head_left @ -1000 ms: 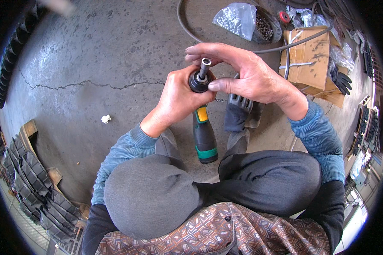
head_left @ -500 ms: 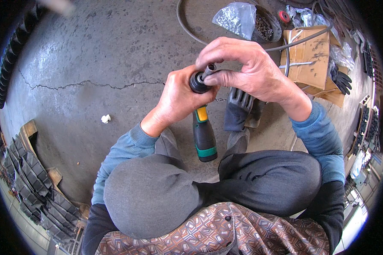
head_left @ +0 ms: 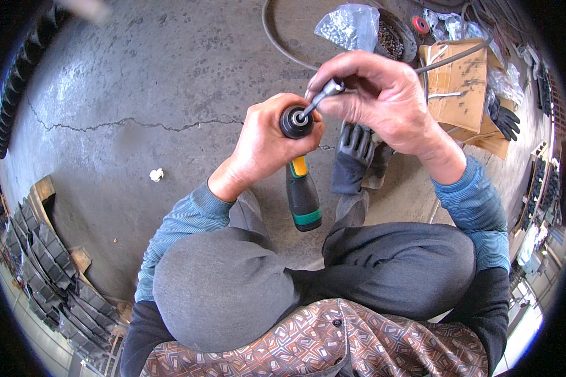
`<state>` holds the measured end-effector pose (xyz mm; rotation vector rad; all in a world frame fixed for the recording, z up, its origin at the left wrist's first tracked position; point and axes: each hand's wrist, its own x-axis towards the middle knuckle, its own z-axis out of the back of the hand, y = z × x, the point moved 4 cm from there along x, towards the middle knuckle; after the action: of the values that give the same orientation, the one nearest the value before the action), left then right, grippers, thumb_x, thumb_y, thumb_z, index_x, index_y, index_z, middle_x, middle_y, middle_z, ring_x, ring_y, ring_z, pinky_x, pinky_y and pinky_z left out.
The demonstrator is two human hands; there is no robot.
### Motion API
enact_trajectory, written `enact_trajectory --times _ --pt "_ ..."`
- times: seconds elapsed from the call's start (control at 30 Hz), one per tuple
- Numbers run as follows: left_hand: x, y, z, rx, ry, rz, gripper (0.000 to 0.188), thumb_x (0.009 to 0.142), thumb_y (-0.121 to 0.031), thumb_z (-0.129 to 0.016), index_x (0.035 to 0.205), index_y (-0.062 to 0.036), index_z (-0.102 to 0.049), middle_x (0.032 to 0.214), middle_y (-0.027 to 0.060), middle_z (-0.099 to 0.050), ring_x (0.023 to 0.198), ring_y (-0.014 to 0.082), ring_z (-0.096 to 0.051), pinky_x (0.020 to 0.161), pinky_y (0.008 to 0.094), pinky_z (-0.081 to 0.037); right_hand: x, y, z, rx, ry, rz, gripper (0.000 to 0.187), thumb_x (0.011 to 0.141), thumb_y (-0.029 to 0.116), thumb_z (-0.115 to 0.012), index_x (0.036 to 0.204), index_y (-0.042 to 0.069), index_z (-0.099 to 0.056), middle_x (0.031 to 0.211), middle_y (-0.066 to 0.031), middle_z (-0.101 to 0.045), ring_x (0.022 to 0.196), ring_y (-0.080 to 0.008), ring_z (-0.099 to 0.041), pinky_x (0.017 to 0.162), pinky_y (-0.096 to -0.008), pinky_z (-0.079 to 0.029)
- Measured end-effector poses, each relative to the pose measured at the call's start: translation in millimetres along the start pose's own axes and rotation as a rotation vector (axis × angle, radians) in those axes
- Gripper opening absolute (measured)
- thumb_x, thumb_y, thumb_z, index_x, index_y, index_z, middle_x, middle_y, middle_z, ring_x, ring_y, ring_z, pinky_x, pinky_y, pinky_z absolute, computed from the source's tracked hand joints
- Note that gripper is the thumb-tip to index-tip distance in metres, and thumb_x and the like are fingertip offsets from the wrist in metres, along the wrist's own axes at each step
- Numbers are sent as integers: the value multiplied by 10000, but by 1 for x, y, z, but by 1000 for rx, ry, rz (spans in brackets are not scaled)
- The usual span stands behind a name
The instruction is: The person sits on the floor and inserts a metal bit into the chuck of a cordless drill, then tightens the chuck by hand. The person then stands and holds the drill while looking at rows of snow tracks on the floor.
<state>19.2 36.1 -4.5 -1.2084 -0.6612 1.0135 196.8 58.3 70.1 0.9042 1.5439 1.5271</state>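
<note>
My left hand [head_left: 267,133] is wrapped round the front end of a power driver, just behind its black chuck [head_left: 296,122]. The black and green grip of the power driver [head_left: 304,200], with a yellow patch, hangs below that hand. A metal socket bit [head_left: 326,95] slants up and right from the chuck opening, its thin shank end at the opening. My right hand [head_left: 383,94] is closed on the bit near its wider end, thumb and fingers pinching it. How deep the shank sits in the chuck I cannot tell.
Dark work gloves [head_left: 353,157] lie on the floor just beyond my right foot. Farther right stand a cardboard box [head_left: 456,81], a clear bag of metal fasteners [head_left: 349,26] and a dark tub of small parts [head_left: 393,41]. A grey hose [head_left: 275,38] curves behind my hands.
My right hand has moved slightly right and down, and the socket bit now tilts rightward, showing more of its shank. My left hand stays on the driver, whose grip end has risen slightly.
</note>
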Motion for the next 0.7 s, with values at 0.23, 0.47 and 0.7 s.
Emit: enact_trajectory --times 0.23,0.47,0.7 --pt "-2 6 1 -116 74 48 322 781 -46 -776 1087 0 -688 898 6 -686 874 61 -619 794 273 -555 6 0 -10 -417 160 200 332 828 34 -796 1151 31 -721 1136 -97 -692 1044 -233 -681 899 -356 -552" --pt "-1 3 -4 -119 243 62 333 771 -106 -815 1058 4 -687 855 5 -667 835 53 -593 755 284 -553 3 -13 -9 -447 317 127 483 756 120 -862 1199 28 -692 1101 -100 -649 1022 -257 -656 871 -372 -539" --pt "-2 5 3 -193 208 126 341 804 -154 -841 1064 -1 -681 860 -7 -667 832 62 -599 740 278 -545 5 -4 -18 -521 148 -71 508 802 272 -883 1169 13 -647 936 -103 -628 860 -253 -651 775 -386 -537"
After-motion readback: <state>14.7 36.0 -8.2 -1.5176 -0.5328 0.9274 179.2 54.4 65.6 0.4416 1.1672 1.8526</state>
